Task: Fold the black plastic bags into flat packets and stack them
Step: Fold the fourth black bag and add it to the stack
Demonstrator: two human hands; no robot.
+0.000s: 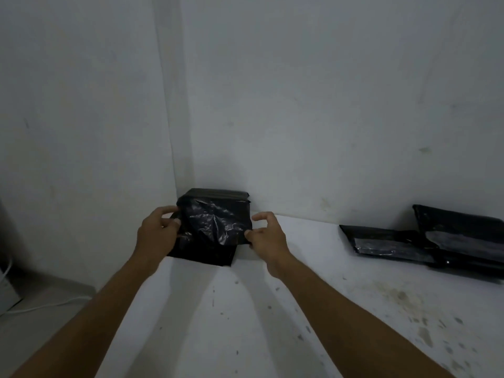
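both hands are out at the far corner of the white table [300, 309], where the two walls meet. between them is a folded black bag [215, 222], crinkled and nearly square, held up a little over the stack of packets [218, 195] that sits tight in that corner. the left hand [158, 230] pinches the bag's left edge between thumb and fingers. the right hand [266, 233] has its thumb and forefinger at the bag's right edge, the other fingers curled loosely; it looks like a light pinch on the lower right corner, though i can't be sure how firm it is. a flat black sheet [201, 253] lies under the bag on the near side; whether it belongs to the stack or hangs from the held bag is not clear.

off to the right, against the far wall, lie more black bags [425, 241], longer and not yet folded small.

this looks like the stacking step for this packet. next it wants lowering squarely onto the pile, edges lined up, then pressing flat so the springy plastic doesn't pop open.
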